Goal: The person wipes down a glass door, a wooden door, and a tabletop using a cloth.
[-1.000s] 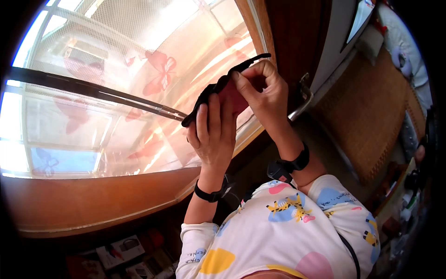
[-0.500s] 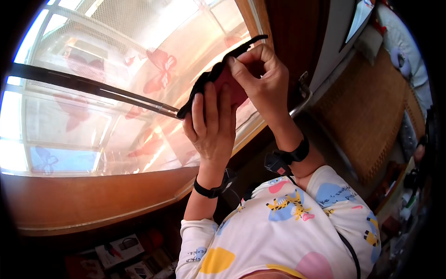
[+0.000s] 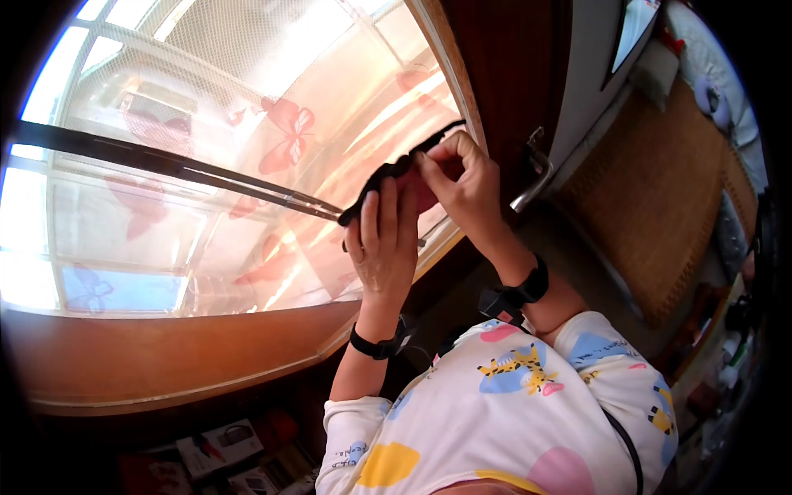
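Note:
A dark red piece of cloth with a wavy black edge [image 3: 386, 173] is held up in front of the window; its exact kind is unclear. My left hand [image 3: 384, 243] grips its lower left part, fingers pressed along the red side and the thumb mostly hidden. At the upper right, my right hand [image 3: 464, 181] pinches the cloth near the black edge between thumb and fingertips. A thin black end of the edging sticks out past the right hand. Both wrists wear black straps with small dark boxes.
Behind the hands is a bright window [image 3: 206, 198] with a butterfly-patterned sheer curtain and a dark bar. A wooden sill [image 3: 181, 355] runs below it. To the right are a door handle [image 3: 536, 169] and a bed with a brown mat [image 3: 652, 206]. Boxes [image 3: 219, 445] lie at lower left.
Both hands and the cloth have moved lower in view. The right hand keeps its pinch near the black edge, and the left hand still holds the cloth.

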Action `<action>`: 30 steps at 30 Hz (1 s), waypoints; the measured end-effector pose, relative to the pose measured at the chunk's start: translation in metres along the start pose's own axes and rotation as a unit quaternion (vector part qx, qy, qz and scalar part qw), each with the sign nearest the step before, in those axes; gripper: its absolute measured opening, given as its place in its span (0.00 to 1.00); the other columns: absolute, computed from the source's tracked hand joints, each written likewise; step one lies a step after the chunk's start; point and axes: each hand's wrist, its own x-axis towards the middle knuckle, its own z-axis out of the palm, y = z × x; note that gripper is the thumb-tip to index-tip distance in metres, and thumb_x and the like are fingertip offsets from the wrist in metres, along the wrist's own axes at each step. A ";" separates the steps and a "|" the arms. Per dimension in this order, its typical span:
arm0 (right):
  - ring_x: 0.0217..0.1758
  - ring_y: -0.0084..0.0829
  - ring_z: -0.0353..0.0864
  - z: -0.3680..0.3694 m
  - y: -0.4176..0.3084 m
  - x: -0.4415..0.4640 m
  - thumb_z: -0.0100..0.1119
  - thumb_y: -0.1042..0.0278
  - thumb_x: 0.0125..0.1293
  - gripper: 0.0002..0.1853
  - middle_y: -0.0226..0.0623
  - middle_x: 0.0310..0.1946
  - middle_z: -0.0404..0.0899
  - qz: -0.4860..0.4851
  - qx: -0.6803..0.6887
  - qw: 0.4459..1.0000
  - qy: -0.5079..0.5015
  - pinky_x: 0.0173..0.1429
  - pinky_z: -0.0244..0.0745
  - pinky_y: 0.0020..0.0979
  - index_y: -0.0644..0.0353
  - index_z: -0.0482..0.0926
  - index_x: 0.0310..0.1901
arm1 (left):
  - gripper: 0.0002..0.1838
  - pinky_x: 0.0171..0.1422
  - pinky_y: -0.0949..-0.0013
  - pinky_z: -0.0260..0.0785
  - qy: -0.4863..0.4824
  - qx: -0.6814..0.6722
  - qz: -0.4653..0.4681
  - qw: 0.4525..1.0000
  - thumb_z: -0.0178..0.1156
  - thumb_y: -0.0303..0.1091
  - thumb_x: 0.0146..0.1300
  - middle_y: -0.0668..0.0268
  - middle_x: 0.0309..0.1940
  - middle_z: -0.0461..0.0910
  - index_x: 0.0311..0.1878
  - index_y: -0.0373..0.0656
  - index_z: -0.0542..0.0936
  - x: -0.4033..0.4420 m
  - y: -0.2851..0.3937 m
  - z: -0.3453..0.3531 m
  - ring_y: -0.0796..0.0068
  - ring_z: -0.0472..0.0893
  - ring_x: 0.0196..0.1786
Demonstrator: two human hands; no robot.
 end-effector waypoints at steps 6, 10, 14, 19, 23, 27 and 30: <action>0.25 0.21 0.78 -0.072 0.064 -0.047 0.68 0.64 0.62 0.11 0.32 0.22 0.79 0.112 -0.096 0.983 -0.106 0.33 0.74 0.24 0.61 0.76 0.31 | 0.25 0.75 0.52 0.39 0.035 0.087 0.069 0.993 0.50 0.57 0.69 0.73 0.73 0.63 0.69 0.73 0.69 0.012 -0.011 0.021 0.69 0.56 0.76; 0.24 0.18 0.73 -0.113 0.077 -0.069 0.69 0.66 0.60 0.12 0.29 0.21 0.77 0.127 -0.111 0.981 -0.095 0.32 0.72 0.23 0.61 0.75 0.29 | 0.29 0.71 0.39 0.46 0.146 0.094 -0.067 0.983 0.49 0.68 0.65 0.55 0.75 0.57 0.68 0.75 0.70 0.129 -0.055 -0.046 0.41 0.57 0.73; 0.26 0.17 0.75 -0.136 0.100 -0.076 0.67 0.66 0.64 0.11 0.28 0.22 0.77 0.167 -0.122 0.974 -0.090 0.31 0.71 0.22 0.61 0.75 0.31 | 0.27 0.73 0.39 0.44 0.286 0.169 0.001 0.943 0.50 0.57 0.67 0.63 0.75 0.57 0.68 0.63 0.71 0.180 -0.082 -0.041 0.47 0.54 0.76; 0.27 0.15 0.74 -0.167 0.124 -0.092 0.57 0.63 0.71 0.09 0.27 0.26 0.79 0.216 -0.057 0.974 -0.045 0.30 0.69 0.20 0.61 0.76 0.39 | 0.31 0.74 0.43 0.36 0.017 0.157 0.088 0.983 0.54 0.59 0.64 0.79 0.75 0.58 0.71 0.70 0.66 0.093 0.018 0.013 0.59 0.54 0.77; 0.25 0.16 0.74 -0.187 0.137 -0.103 0.54 0.61 0.73 0.11 0.28 0.26 0.80 0.255 -0.112 0.957 -0.082 0.30 0.69 0.21 0.60 0.78 0.42 | 0.33 0.78 0.48 0.27 -0.066 0.143 0.184 0.970 0.49 0.43 0.65 0.79 0.78 0.48 0.75 0.64 0.59 0.037 0.055 0.057 0.68 0.44 0.80; 0.23 0.17 0.74 -0.178 0.132 -0.102 0.53 0.61 0.73 0.11 0.29 0.27 0.81 0.251 -0.134 0.954 -0.097 0.30 0.70 0.22 0.60 0.78 0.44 | 0.38 0.81 0.55 0.25 -0.084 0.171 0.305 0.933 0.46 0.42 0.62 0.75 0.79 0.45 0.78 0.53 0.52 -0.044 0.099 0.138 0.70 0.42 0.81; 0.23 0.18 0.74 -0.180 0.132 -0.100 0.53 0.61 0.73 0.11 0.30 0.27 0.82 0.227 -0.122 0.960 -0.107 0.30 0.70 0.22 0.60 0.78 0.45 | 0.38 0.81 0.54 0.24 -0.096 0.179 0.337 0.919 0.46 0.43 0.62 0.73 0.79 0.46 0.77 0.51 0.52 -0.055 0.115 0.154 0.71 0.42 0.81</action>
